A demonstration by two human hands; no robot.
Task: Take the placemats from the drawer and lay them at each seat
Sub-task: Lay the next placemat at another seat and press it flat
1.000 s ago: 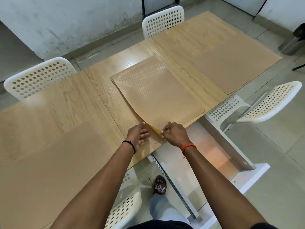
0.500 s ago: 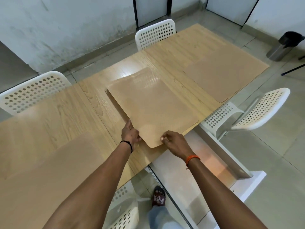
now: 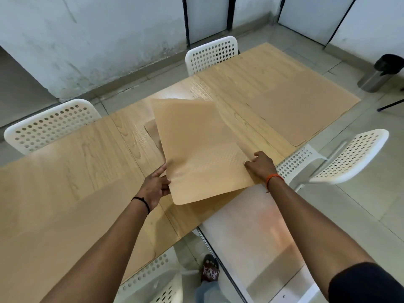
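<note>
Placemat (image 3: 203,149) lifts off the table (image 3: 65,154), long axis running away from the person. Left hand (image 3: 154,189) and right hand (image 3: 260,165) pinch its near side edges (another mat lies beneath).

White perforated chairs (image 3: 211,54) and a metal bin (image 3: 380,74) surround the table (image 3: 65,154).

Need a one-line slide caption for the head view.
Both hands, left hand and right hand, lift a tan placemat off another mat on the wooden table.

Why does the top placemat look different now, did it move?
Yes. The top placemat has lifted off the table, held by both hands, uncovering another placemat beneath.
</note>
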